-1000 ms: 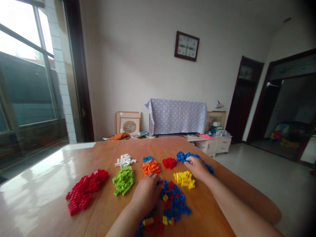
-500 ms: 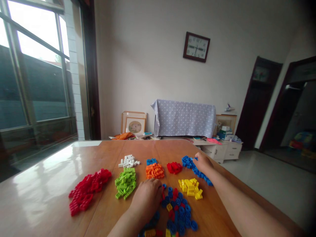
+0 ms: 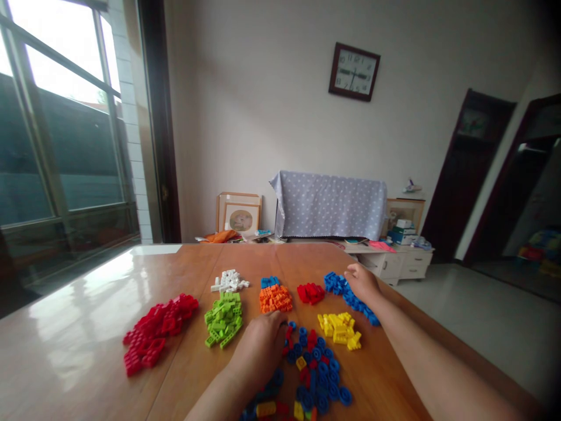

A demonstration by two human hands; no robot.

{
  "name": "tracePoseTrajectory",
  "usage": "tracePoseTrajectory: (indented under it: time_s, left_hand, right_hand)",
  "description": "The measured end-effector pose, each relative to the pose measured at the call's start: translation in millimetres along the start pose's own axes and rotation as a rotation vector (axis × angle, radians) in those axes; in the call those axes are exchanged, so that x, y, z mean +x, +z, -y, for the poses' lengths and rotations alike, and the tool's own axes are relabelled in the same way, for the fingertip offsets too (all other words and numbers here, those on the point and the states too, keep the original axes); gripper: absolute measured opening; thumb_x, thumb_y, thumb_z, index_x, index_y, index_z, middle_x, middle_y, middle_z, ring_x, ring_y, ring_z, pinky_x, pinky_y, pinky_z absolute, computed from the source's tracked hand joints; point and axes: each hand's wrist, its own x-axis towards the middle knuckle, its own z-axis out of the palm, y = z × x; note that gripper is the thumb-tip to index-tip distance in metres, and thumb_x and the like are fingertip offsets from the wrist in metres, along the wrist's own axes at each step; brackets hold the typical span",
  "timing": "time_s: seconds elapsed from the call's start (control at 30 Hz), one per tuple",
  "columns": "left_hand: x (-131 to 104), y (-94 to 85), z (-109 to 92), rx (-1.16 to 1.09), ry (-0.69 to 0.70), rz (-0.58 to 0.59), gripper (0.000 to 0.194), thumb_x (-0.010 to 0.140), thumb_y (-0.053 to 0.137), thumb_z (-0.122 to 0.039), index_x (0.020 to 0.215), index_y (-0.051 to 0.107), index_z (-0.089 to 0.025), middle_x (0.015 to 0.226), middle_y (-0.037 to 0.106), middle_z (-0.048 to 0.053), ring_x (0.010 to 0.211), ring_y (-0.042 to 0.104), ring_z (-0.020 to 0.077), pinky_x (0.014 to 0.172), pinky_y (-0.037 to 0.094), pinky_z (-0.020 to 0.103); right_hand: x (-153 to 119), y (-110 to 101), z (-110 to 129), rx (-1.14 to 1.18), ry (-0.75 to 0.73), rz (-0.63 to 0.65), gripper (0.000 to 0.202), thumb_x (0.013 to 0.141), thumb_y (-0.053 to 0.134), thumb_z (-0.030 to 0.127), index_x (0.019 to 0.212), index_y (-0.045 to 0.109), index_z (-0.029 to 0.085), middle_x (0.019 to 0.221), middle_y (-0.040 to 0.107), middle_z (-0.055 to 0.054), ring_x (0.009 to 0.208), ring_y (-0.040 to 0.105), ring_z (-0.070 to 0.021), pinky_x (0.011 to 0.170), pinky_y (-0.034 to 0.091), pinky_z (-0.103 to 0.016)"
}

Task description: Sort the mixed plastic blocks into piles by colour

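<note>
My left hand is bent over the left edge of a mixed pile of blue round pieces with red and yellow bricks. Its fingers curl downward, their tips mostly hidden, and what they hold cannot be made out. My right hand reaches to the far right, just beside the blue brick heap. Thumb and fingers there are bent close together, and anything between them is too small to tell. Between both hands lie yellow bricks and a small red brick heap.
On the wooden table sit orange bricks with blue bricks behind them, green bricks, white bricks and a larger red heap. A low white cabinet stands beyond the table's far edge.
My right hand has drawn slightly off the blue heap, its fingertips now nearer the edge. My left hand stays by the mixed pile. The camera view has shifted slightly.
</note>
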Motion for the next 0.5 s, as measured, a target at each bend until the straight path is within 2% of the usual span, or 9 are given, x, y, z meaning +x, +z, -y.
tracePoseTrajectory:
  time_s: [0.1, 0.17, 0.27, 0.37, 0.5]
  left_hand:
    - [-0.3, 2.4, 0.5, -0.102, -0.021, -0.009, 0.021, 0.095, 0.046, -0.023, 0.109, 0.061, -0.021, 0.098, 0.071, 0.006, 0.092, 0.065, 0.0194, 0.074, 0.042, 0.025]
    - [-0.5, 4.1, -0.1, -0.162, -0.039, -0.016, 0.025, 0.092, 0.047, -0.021, 0.115, 0.056, -0.021, 0.094, 0.07, 0.006, 0.087, 0.064, 0.0189, 0.071, 0.041, 0.025]
    - [-0.2, 5.7, -1.5, -0.25, -0.04, -0.023, 0.026, 0.088, 0.047, -0.015, 0.113, 0.051, -0.02, 0.08, 0.065, 0.001, 0.074, 0.06, 0.0163, 0.063, 0.038, 0.024]
    - [1.1, 8.5, -1.3, -0.343, -0.017, -0.037, 0.022, 0.088, 0.048, -0.015, 0.11, 0.049, -0.02, 0.072, 0.061, -0.003, 0.065, 0.054, 0.0138, 0.058, 0.035, 0.023]
    - [2.9, 16.7, 3.0, -0.482, 0.025, -0.052, 0.021, 0.09, 0.052, -0.021, 0.11, 0.047, -0.02, 0.073, 0.06, -0.003, 0.063, 0.054, 0.0123, 0.057, 0.035, 0.021]
  right_hand:
    - [-19.9, -1.7, 21.1, 0.105, -0.066, 0.055, 0.028, 0.089, 0.055, 0.037, 0.107, 0.066, 0.018, 0.095, 0.074, -0.008, 0.086, 0.068, -0.0202, 0.075, 0.05, -0.028]
    - [-39.8, -3.2, 41.4, 0.176, -0.111, 0.121, 0.029, 0.089, 0.054, 0.041, 0.103, 0.067, 0.019, 0.086, 0.073, -0.005, 0.076, 0.067, -0.0182, 0.068, 0.05, -0.026]
    - [-76.9, -10.8, 79.2, 0.406, -0.19, 0.336, 0.031, 0.089, 0.057, 0.045, 0.099, 0.067, 0.017, 0.084, 0.071, -0.003, 0.075, 0.064, -0.0165, 0.065, 0.049, -0.025]
    - [-113.6, -22.8, 116.0, 0.465, -0.242, 0.537, 0.031, 0.09, 0.059, 0.045, 0.098, 0.069, 0.017, 0.082, 0.068, -0.002, 0.073, 0.061, -0.0148, 0.064, 0.048, -0.024]
    - [-146.6, -29.5, 144.8, 0.488, -0.282, 0.666, 0.027, 0.09, 0.062, 0.041, 0.102, 0.07, 0.017, 0.082, 0.069, -0.002, 0.075, 0.062, -0.0154, 0.065, 0.047, -0.024]
